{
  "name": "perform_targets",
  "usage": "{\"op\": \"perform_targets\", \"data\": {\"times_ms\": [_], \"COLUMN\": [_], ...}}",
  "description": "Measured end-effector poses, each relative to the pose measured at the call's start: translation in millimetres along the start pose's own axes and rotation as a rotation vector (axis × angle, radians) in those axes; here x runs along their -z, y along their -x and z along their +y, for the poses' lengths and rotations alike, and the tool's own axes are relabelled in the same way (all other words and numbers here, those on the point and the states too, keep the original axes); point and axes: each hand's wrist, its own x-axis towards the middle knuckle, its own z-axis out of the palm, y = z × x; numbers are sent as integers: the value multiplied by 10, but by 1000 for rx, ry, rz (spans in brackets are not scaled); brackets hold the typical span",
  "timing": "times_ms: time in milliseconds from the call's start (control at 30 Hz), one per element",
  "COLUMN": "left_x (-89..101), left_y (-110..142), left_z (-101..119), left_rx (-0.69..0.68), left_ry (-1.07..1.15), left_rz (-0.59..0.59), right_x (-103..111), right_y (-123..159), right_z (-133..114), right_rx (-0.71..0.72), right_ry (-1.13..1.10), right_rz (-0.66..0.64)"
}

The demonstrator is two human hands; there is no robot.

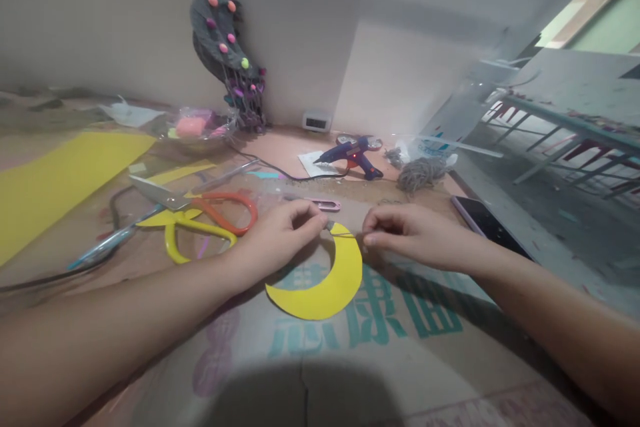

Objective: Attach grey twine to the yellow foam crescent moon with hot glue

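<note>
The left hand pinches the upper tip of a flat, yellow, paper-like crescent, towards six o'clock in the head view; the right hand, at its two o'clock, seemingly pinches thin grey yarn. Winding looks in hand, probably calling for steady tension next.

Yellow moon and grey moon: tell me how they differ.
The yellow moon sits low, its upper tip at the left hand; the grey moon is upright by the wall. The yellow moon is mostly bare; the grey moon carries colourful balls and dangling strands. Both are crescents.
</note>
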Motion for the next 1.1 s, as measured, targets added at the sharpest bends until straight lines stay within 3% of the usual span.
{"op": "perform_targets", "data": {"times_ms": [133, 267, 333, 500, 600, 733, 1100], "left_x": [2, -5, -9, -2, 4, -2, 5], "left_y": [2, -10, -12, -3, -2, 0, 6], "left_z": [13, -6, -22, -34, -19, -1, -12], "left_rx": [-47, -85, -103, -90, -79, -48, -67], "left_ry": [-58, -98, -125, -136, -98, -55, -88], "left_rz": [-28, -51, -79, -124, -94, -92, -163], "right_x": [-120, -286, -312, -261, -270, -326, -346], "right_y": [46, 83, 69, -28, -84, -135, -154], "right_z": [-85, -147, -142, 7, 157, 275, 261], "right_rx": [171, 463, 500, 264, 147, 115, 125], "right_ry": [166, 348, 367, 215, 134, 60, 91], "right_rz": [298, 314, 333, 522, 552, 516, 501]}}
